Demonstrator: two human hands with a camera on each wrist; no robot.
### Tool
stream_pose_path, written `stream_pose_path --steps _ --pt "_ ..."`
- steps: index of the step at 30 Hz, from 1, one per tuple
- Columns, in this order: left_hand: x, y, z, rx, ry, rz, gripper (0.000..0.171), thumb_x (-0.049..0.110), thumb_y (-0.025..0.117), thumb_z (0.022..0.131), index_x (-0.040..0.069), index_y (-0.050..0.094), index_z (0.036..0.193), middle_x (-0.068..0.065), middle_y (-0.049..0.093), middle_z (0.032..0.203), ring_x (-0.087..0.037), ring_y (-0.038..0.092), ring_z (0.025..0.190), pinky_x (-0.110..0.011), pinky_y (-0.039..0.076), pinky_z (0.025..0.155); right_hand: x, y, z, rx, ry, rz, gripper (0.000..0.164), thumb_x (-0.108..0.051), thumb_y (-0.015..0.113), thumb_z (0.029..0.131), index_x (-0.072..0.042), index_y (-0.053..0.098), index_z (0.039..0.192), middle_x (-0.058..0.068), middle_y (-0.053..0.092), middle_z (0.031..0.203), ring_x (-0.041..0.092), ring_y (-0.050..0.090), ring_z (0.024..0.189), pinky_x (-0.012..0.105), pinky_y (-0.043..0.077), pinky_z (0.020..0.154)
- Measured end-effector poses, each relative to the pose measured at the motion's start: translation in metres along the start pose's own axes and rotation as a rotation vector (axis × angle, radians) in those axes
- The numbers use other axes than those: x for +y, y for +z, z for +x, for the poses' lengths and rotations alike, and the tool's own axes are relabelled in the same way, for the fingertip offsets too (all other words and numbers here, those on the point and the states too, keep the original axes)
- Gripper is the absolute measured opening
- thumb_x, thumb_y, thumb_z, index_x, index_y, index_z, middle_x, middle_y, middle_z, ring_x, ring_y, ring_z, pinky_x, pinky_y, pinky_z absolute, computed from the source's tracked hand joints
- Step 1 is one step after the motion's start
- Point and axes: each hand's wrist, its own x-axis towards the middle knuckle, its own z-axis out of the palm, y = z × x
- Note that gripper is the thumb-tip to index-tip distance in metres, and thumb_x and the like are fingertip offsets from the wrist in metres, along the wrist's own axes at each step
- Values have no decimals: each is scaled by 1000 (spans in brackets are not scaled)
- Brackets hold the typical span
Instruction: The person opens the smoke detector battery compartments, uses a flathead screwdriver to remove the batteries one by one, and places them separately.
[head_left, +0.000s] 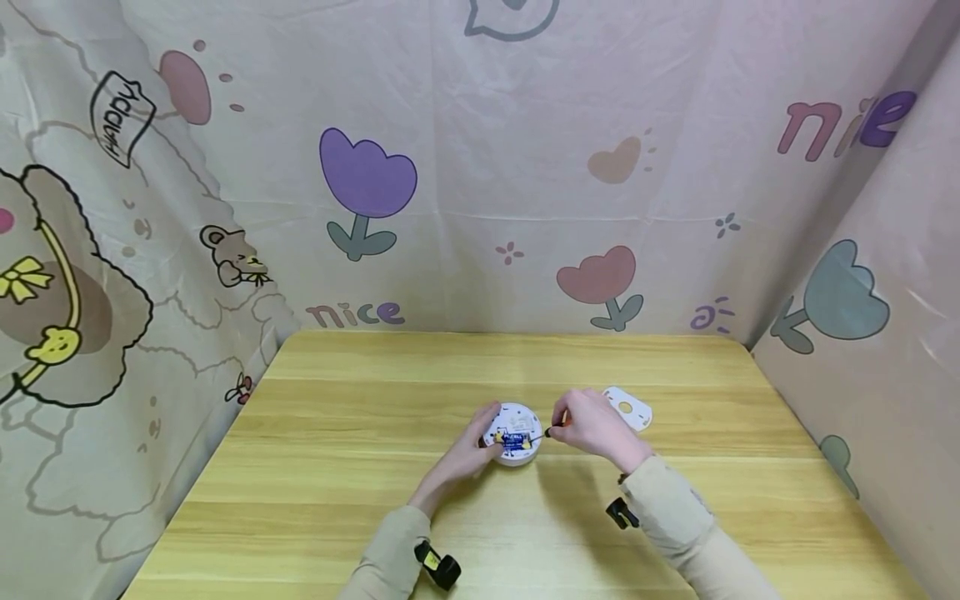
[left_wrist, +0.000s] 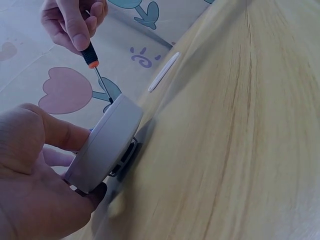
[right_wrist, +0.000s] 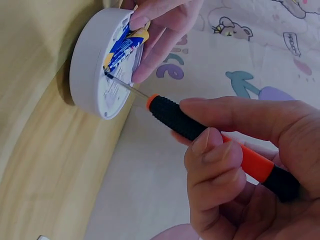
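A round white device (head_left: 521, 417) stands close over the table, its face with blue-and-yellow batteries (right_wrist: 126, 50) turned up. My left hand (head_left: 472, 442) grips it by its left rim, and a fingertip lies on the batteries in the right wrist view. Between the thumb and fingers of my right hand (head_left: 596, 421) is a screwdriver (right_wrist: 177, 117) with a black and orange handle. Its thin metal tip reaches into the battery compartment, right at the end of one battery. In the left wrist view a dark bracket (left_wrist: 124, 159) shows on the device's underside.
Behind my right hand a white plate with holes (head_left: 637, 412) lies flat on the wooden table (head_left: 360, 425). A printed cloth (head_left: 480, 167) hangs along the table's back and both sides. Each sleeve carries a small black camera mount (head_left: 438, 567).
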Motion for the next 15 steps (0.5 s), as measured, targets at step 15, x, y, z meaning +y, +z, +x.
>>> stream_pose_path --steps 15 --pt "1 -2 -1 -20 4 -10 80 -2 59 87 -5 20 157 -30 7 166 -51 5 154 -66 1 125 -14 -4 9 3 -32 -42 6 -9 80 77 -12 77 73 -3 72 69 6 52 54 21 43 49"
